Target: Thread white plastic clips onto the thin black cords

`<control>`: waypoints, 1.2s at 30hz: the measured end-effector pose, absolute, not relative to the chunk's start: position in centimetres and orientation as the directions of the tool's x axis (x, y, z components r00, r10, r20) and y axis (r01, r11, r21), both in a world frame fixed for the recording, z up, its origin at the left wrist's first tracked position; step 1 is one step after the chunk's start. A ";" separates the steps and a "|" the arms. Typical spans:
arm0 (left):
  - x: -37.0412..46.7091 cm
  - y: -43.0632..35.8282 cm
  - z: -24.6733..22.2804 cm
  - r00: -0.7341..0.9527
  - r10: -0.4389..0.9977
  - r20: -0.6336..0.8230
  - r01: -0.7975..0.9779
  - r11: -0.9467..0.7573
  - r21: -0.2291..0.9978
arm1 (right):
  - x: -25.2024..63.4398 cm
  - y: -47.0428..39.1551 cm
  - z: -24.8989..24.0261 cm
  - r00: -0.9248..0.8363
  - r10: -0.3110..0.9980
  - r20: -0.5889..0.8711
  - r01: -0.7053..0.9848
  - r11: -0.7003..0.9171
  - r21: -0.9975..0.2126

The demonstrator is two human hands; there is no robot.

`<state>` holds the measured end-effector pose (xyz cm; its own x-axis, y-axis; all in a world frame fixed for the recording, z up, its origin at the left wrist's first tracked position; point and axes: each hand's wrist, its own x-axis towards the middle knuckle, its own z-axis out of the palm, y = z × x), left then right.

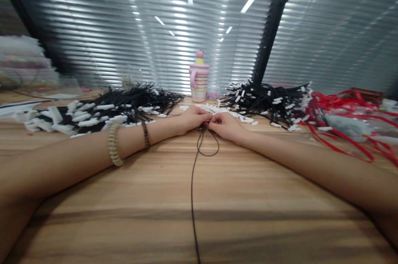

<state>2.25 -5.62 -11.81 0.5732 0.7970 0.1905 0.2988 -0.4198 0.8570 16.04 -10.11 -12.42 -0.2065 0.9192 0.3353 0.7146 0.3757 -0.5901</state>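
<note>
Both hands meet over the middle of a wooden table (155, 197). My left hand (193, 118) is closed, its thumb and fingers pinching a thin black cord (192, 185). Right beside it, my right hand (227, 126) is closed too, fingertips pinched on the same cord. Below the hands the cord makes a small loop, then runs down the table toward me. Exactly how the cord passes between the fingertips is too small to make out.
Heaps of black cords with white tabs lie at left (137, 98) and right (264, 100). A pink and cream cup (199, 83) stands behind the hands. Red ribbons (342, 139) and clear plastic bags are at far right. Window blinds (149, 27) rise behind the table.
</note>
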 end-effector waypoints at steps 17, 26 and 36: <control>1.9 -4.7 -12.2 0.633 0.720 0.285 0.372 -0.606 0.703 | 16.3 -9.7 -12.9 -0.213 0.917 0.338 0.704 0.384 -0.598; 2.0 -5.6 -11.6 0.624 0.719 0.306 0.357 -0.611 0.707 | 16.4 -10.0 -12.6 -0.233 0.918 0.320 0.731 0.382 -0.566; 2.1 -5.8 -11.6 0.561 0.781 0.273 0.386 -0.539 0.748 | 16.5 -9.7 -13.0 -0.214 0.927 0.307 0.724 0.362 -0.587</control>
